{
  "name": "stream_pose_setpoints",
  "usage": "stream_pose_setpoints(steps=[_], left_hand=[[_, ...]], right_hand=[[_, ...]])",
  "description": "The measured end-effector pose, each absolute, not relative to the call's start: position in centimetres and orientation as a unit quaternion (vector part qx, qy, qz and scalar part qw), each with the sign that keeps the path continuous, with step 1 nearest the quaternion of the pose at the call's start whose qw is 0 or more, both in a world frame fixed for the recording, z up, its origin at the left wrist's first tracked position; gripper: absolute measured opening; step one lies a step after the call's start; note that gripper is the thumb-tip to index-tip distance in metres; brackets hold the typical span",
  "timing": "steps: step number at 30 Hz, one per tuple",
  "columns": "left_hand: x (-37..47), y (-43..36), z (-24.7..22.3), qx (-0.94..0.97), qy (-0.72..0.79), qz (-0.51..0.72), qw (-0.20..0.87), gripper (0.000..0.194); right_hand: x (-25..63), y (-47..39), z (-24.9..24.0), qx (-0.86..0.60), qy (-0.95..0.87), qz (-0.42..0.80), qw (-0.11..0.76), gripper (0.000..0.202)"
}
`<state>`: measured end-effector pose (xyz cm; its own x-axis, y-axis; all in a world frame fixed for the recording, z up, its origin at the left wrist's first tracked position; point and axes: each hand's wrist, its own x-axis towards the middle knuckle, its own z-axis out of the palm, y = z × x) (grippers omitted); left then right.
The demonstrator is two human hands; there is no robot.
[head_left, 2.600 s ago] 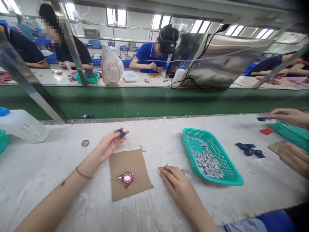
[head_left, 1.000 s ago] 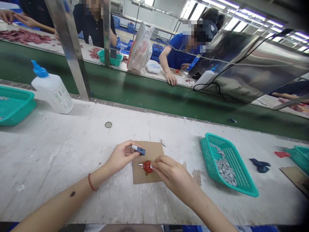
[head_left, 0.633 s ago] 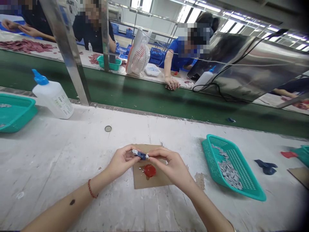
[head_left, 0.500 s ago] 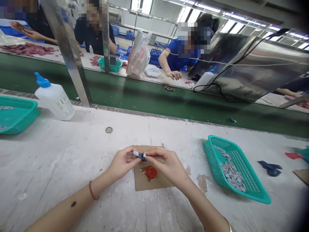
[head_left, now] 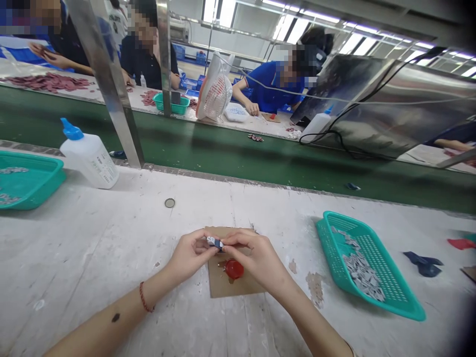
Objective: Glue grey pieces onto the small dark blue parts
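Blue piece: I have a small dark blue piece (head_left: 217,244) with a pale grey-white left end; it is short and blocky, partly covered by my fingertips.
Place: between my two hands, above the far part of a square of brown cardboard (head_left: 219,288) on the tabletop (head_left: 148,243).
Left: my left fingers (head_left: 205,255) are clamped on the piece, thumb on the near side.
Right: my right fingers (head_left: 238,238) are pinched together on a pale bit (head_left: 222,243) at its right end, thumb and forefinger meeting there.
Red blob: a glossy, round red blob (head_left: 234,269) sits on the cardboard, just below my fingertips.
Perforated basket: to my right, a green perforated basket (head_left: 403,308) holds many grey-white pieces (head_left: 362,277), heaped mostly toward its near end.
Left tray: a green tray (head_left: 40,192), cut off by the view's edge, carries more small grey-white pieces (head_left: 14,170).
Bottle: beside that tray, a whitish bottle (head_left: 89,161) with a blue spout stands tilted in my view; its contents I cannot make out.
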<state>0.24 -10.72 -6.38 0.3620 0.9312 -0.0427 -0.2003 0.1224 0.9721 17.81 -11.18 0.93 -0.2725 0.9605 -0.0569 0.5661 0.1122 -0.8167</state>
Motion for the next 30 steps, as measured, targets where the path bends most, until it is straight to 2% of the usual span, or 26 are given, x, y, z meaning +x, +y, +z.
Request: stream_pose_setpoints(steps=[4,7,10,15,22,30], left_hand=[[0.2,-10.9,-6.2,0.513,0.381,0.436,0.634,0.012],[0.2,-11.0,-5.9,0.515,0.377,0.456,0.62,0.012],[0.0,-11.1,-5.5,0.539,0.379,0.484,0.576,0.012],[-0.1,-11.2,-5.4,0.529,0.385,0.508,0.56,0.009],[0.1,-11.0,-5.9,0.488,0.4,0.496,0.596,0.011],[0.7,-10.3,-5.3,0.455,0.28,0.5,0.682,0.021]], right_hand=[[18.3,-10.8,0.9,-0.534,-0.644,0.485,0.256,0.011],[18.6,-10.1,1.1,-0.494,-0.608,0.565,0.258,0.023],[18.1,-9.5,1.3,-0.466,-0.602,0.587,0.277,0.033],[16.5,-9.4,0.9,-0.407,-0.574,0.666,0.247,0.031],[15.9,-9.5,-0.1,-0.438,-0.627,0.582,0.276,0.027],[16.1,-9.8,-0.7,-0.471,-0.664,0.512,0.273,0.024]])
